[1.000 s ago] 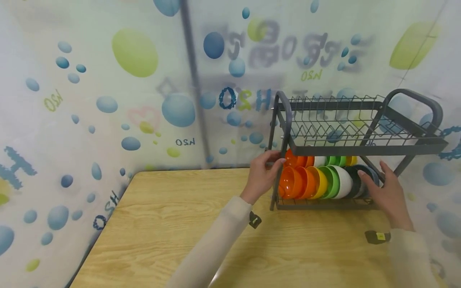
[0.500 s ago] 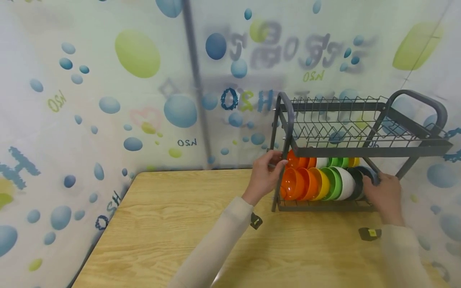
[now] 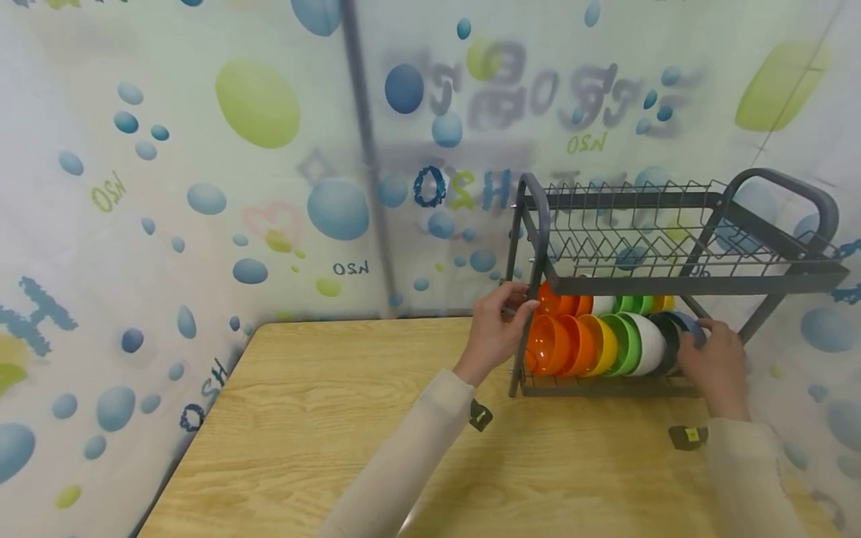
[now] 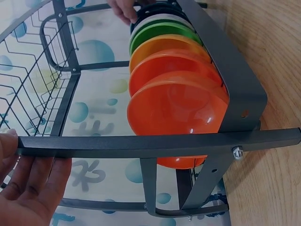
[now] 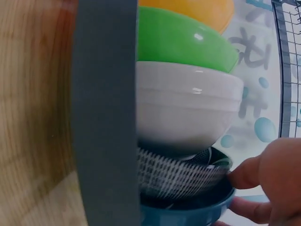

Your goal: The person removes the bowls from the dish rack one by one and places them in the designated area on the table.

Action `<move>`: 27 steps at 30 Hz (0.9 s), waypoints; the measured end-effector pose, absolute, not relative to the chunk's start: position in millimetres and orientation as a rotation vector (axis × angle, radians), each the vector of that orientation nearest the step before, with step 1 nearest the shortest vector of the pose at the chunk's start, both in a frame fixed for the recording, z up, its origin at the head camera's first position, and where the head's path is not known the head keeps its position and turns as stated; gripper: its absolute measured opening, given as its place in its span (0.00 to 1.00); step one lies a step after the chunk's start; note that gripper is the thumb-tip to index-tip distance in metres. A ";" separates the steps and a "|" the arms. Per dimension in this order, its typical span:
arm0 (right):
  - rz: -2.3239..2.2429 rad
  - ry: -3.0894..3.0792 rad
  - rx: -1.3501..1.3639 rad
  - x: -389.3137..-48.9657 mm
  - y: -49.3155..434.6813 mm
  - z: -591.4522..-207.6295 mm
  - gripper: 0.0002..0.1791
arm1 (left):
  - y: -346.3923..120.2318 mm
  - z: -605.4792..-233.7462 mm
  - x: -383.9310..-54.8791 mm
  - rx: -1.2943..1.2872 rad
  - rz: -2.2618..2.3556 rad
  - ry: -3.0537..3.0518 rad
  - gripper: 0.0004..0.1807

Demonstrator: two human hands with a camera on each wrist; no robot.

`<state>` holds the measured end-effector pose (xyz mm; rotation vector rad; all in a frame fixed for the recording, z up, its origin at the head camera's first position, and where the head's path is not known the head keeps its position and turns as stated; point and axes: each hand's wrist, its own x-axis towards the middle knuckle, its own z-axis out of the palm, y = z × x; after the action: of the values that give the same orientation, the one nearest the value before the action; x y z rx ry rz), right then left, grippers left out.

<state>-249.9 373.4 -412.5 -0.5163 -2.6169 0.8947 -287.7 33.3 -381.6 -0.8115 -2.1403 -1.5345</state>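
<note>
My left hand (image 3: 496, 332) grips the left upright of a dark grey two-tier dish rack (image 3: 699, 285). In the left wrist view the thumb lies on one side of the bar and the fingers on the other. At the right end of the lower tier my right hand (image 3: 716, 366) pinches the rim of a blue bowl (image 5: 188, 215). Beside it stands a dark patterned bowl (image 5: 178, 174). Further left in that row are a white bowl (image 3: 650, 344), a green bowl (image 3: 627, 344), a yellow bowl (image 3: 603, 345) and orange bowls (image 3: 548, 347), all on edge.
A second row of smaller bowls (image 3: 554, 300) stands behind, partly hidden by the upper wire tier (image 3: 632, 239). The rack stands on a wooden table (image 3: 323, 418) against a patterned wall covering (image 3: 269, 179). Camera straps (image 3: 687, 437) hang at both wrists.
My right hand has moved left to the blue bowl, its spread fingers closing on the rim. The left hand stays on the rack's upright. The head view has shifted slightly.
</note>
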 end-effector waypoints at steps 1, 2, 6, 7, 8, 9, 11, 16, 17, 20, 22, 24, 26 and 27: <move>0.904 -2.611 -0.529 -249.6 373.4 -413.4 0.33 | 33.3 -381.9 -287.3 -0.811 -1.538 -2.141 0.13; 0.917 -2.609 -0.544 -249.3 373.6 -414.2 0.33 | 33.4 -382.1 -286.9 -0.810 -1.538 -2.142 0.13; 0.976 -2.642 -0.633 -248.6 376.7 -416.8 0.35 | 33.3 -382.7 -286.3 -0.810 -1.555 -2.138 0.13; 0.983 -2.653 -0.641 -248.4 378.2 -417.4 0.35 | 33.3 -382.8 -286.4 -0.810 -1.557 -2.135 0.13; 0.983 -2.660 -0.641 -248.4 379.9 -418.2 0.36 | 33.3 -382.8 -286.6 -0.810 -1.560 -2.132 0.13; 0.980 -2.665 -0.633 -248.1 381.5 -419.0 0.36 | 33.2 -382.9 -286.7 -0.810 -1.562 -2.129 0.13; 0.981 -2.662 -0.609 -247.3 384.6 -420.5 0.36 | 33.1 -382.9 -287.0 -0.813 -1.560 -2.123 0.13; 0.947 -2.662 -0.573 -243.1 388.5 -420.3 0.36 | 33.6 -383.1 -287.4 -0.820 -1.554 -2.117 0.13; 0.942 -2.660 -0.575 -242.3 388.7 -420.0 0.36 | 33.7 -383.2 -287.3 -0.819 -1.555 -2.113 0.13; 0.925 -2.650 -0.587 -241.1 388.2 -420.0 0.36 | 33.8 -383.5 -287.7 -0.818 -1.557 -2.106 0.13; 0.912 -2.632 -0.602 -240.8 387.3 -420.9 0.36 | 33.8 -383.9 -287.8 -0.816 -1.560 -2.109 0.12; 0.899 -2.616 -0.616 -240.8 386.3 -422.3 0.35 | 34.0 -384.3 -287.9 -0.815 -1.562 -2.113 0.12; 0.884 -2.596 -0.616 -240.9 384.9 -423.2 0.35 | 34.1 -384.4 -287.6 -0.814 -1.558 -2.116 0.13; 0.886 -2.587 -0.613 -241.0 384.2 -423.3 0.34 | 34.3 -384.4 -287.6 -0.813 -1.556 -2.116 0.13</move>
<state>-241.0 384.2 -423.3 -0.6132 -2.5873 0.8855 -287.6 34.3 -384.4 -0.8133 -2.1157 -1.5562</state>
